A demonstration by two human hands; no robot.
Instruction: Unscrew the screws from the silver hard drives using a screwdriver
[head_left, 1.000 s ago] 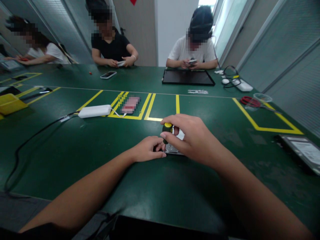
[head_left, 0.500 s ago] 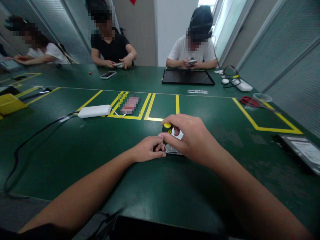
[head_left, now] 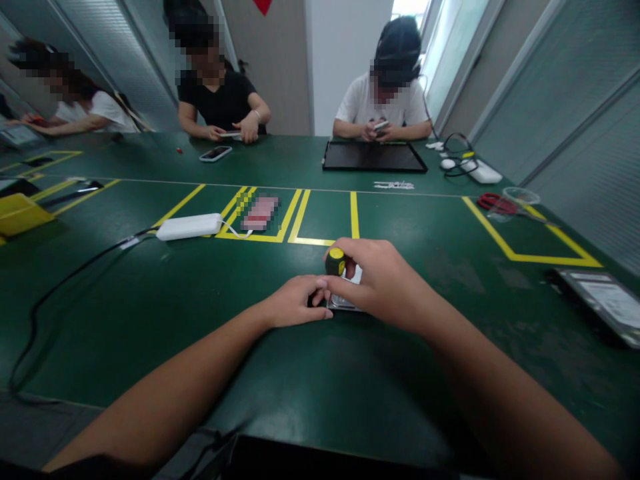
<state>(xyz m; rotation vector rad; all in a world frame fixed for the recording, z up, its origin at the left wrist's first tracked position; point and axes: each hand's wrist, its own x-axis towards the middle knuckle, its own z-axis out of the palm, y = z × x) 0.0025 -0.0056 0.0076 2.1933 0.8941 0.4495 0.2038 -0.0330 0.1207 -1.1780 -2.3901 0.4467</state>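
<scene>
My right hand [head_left: 385,280] is closed around a stubby screwdriver [head_left: 335,261] with a black and yellow handle, held upright with the yellow cap on top. Its shaft and tip are hidden. Beneath it a small silver hard drive [head_left: 345,303] lies flat on the green table, mostly covered by my hands. My left hand [head_left: 295,301] grips the drive's left edge, thumb along the near side and the other fingers curled behind. The fingers of both hands nearly meet over the drive.
A larger hard drive [head_left: 603,303] lies at the right. Further off are a white power strip [head_left: 190,227] with a black cable, a pink phone-like item [head_left: 261,213], a black panel [head_left: 375,156] and red cable [head_left: 497,203]. Yellow tape [head_left: 315,241] marks the table [head_left: 310,393]. Several people sit opposite.
My right hand has shifted slightly down, and the screwdriver's handle shows more plainly between its fingers. My left hand stays at the drive. The view has tilted a little.
</scene>
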